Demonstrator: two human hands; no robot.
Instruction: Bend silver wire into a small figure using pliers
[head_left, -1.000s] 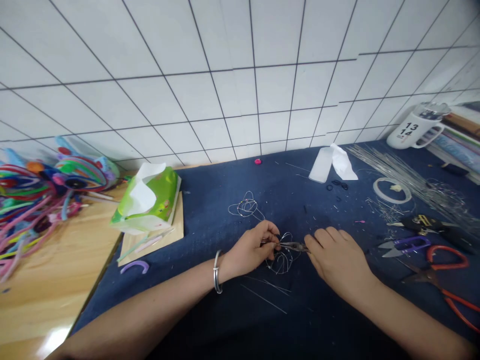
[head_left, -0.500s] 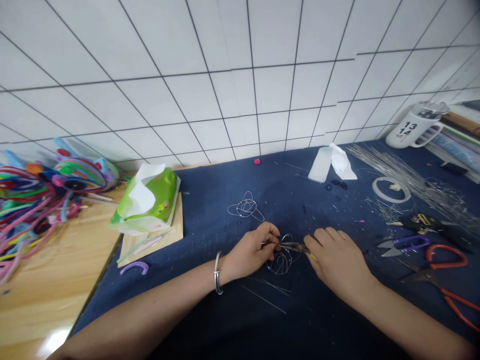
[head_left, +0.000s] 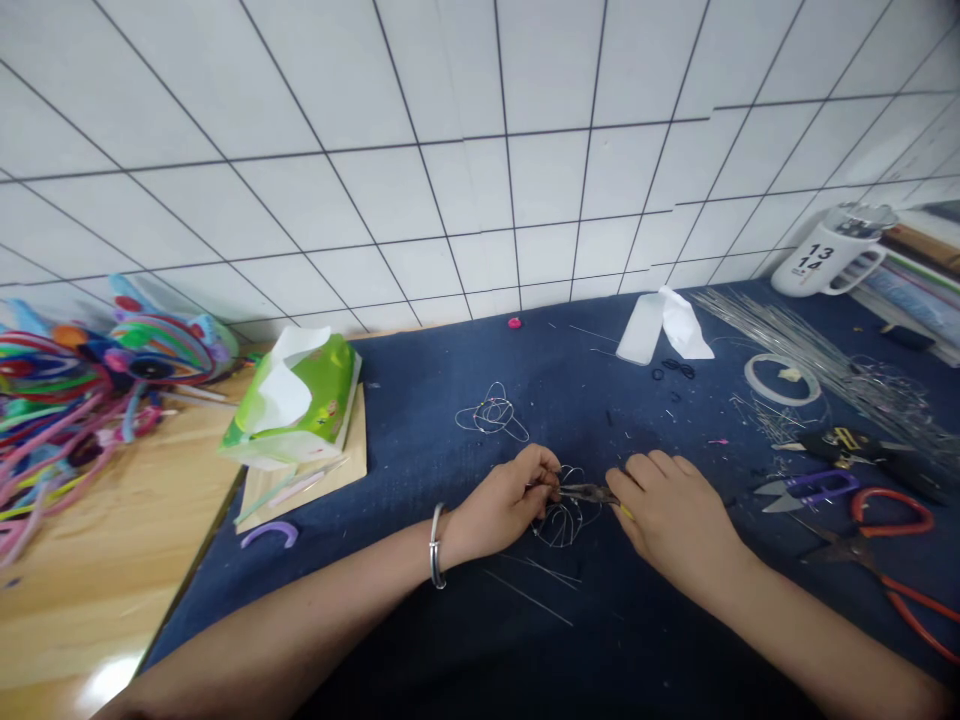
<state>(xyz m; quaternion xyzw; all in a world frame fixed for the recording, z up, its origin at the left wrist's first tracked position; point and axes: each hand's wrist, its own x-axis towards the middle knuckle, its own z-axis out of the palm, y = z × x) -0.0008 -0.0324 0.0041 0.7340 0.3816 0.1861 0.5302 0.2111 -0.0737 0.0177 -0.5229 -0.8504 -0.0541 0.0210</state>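
Note:
My right hand (head_left: 671, 510) is closed round the yellow handles of a pair of pliers (head_left: 589, 493), whose jaws point left. Opposite, the fingers of my left hand (head_left: 517, 495) pinch a bent wire piece (head_left: 561, 525) made of thin looped silver wire. The jaw tips meet the wire right at my left fingertips; the exact grip point is hidden. Above my left hand, a second looped wire piece (head_left: 493, 414) with tiny beads lies on the dark blue cloth (head_left: 420, 400). Several straight wire lengths (head_left: 536, 590) lie just below the hands.
On the right lie purple-handled snips (head_left: 814, 490), red-handled scissors (head_left: 862, 550), black pliers (head_left: 840, 445), a wire coil (head_left: 782, 380) and a bundle of wires (head_left: 810, 340). A white mug (head_left: 821, 255) stands behind. A green tissue pack (head_left: 322, 400) and colourful fuzzy crafts (head_left: 165, 350) are left.
Both hands stay almost in place. The pliers and the wire piece between them have shifted only very slightly.

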